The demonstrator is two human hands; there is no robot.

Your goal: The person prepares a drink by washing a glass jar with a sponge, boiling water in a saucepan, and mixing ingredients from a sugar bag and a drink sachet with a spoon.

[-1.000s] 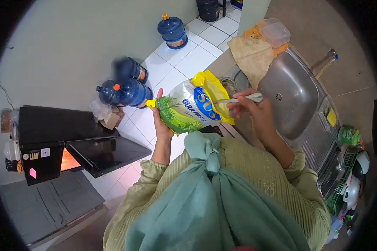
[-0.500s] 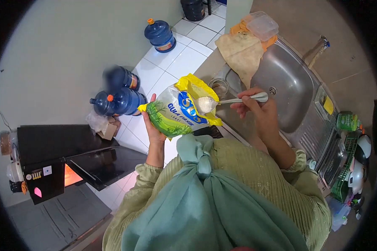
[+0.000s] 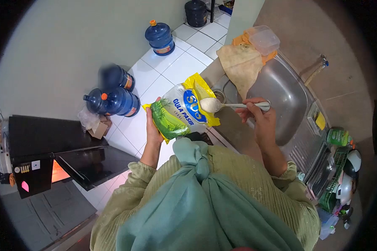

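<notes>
My left hand is wrapped round the lower side of a yellow, green and clear sugar bag, its mouth facing right. A metal spoon heaped with white sugar is over the bag's open end. The fingers of my right hand pinch the spoon's handle. Just behind the bag's mouth a glass stands on the counter, partly hidden by the bag.
A steel sink lies to the right, with a cloth and a clear plastic container at its far edge. Large water bottles stand on the tiled floor. A dish rack is at the right.
The heaped spoon has moved slightly right and down relative to the bag's mouth, and more of the bag's print shows. The camera view has shifted a little.
</notes>
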